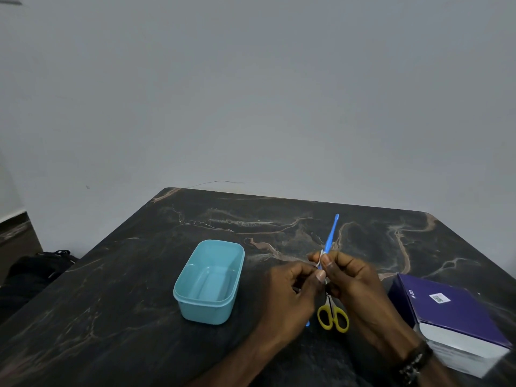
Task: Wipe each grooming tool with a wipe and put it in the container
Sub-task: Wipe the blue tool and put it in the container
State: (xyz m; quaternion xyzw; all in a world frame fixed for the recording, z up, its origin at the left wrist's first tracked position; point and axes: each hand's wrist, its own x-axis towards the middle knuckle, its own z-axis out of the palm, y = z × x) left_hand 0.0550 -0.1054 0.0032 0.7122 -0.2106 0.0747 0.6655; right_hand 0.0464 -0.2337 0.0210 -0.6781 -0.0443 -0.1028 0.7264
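Nearest you, at the right edge of the dark marbled table [117,317], sits a purple box [446,311] with a white label on its lid; whether it holds the wipes you cannot tell from here. Just left of it, your right hand [354,283] comes in over the table, a beaded band at the wrist, its fingers curled and pinching a scrap of white wipe [321,259] around the slim blue tool [331,236]. Your left hand [293,286] meets it from the other side, fingers curled too, gripping the tool's lower part; the tool's bottom end peeks out below that hand, and its long upper part rises clear of both hands, slanting away from you.

Lying flat on the table between your wrists are the yellow-handled scissors [333,317], their blades hidden beneath your hands. They look untouched and are probably next in line.

A little farther left stands the light blue container [208,283], open-topped, with nothing inside it that you can see.

By the look of it, you are in the wiping step on the first tool. The wipe sits low on the shaft, so the next move likely calls for sliding the pinched wipe up toward the far tip while your left hand keeps the tool from turning. After that, carry the tool left and lay it lengthwise in the container. It may be longer than the container's floor, so expect it to lean against the rim.
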